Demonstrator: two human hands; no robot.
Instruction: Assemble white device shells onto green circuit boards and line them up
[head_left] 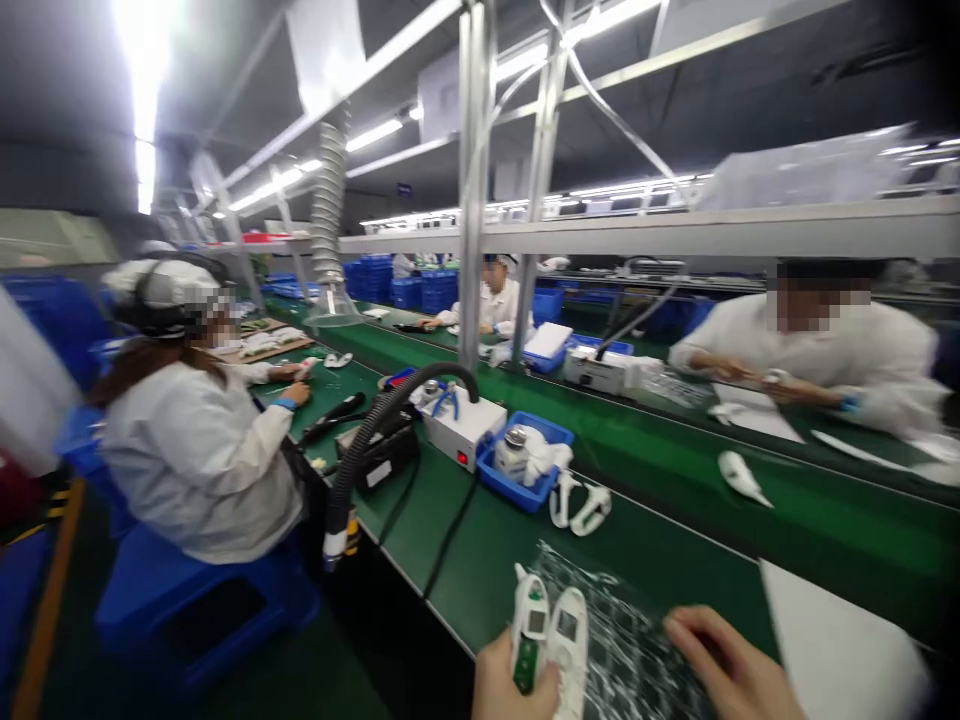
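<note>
**Hand Positions at the Green Conveyor Bench**

The hands are apart. The left hand (516, 685) clamps two handheld white digital devices (531, 625) side by side, upright, with their small screens facing the camera. One device carries a green stripe. The right hand (727, 665) lies at the right edge of a clear bubble film sheet (622, 640); whether it grips the film cannot be determined. A white paper sheet (840, 650) lies just beside that hand. Both hands are over the green conveyor bench (487, 590). Farther along the bench are a blue tray (517, 490) holding white parts, a white bench unit (461, 425) with a red switch, and a black corrugated hose (360, 470). A seated co-worker (195, 460) is at the left, and another co-worker (817, 350) is across the line.
</note>
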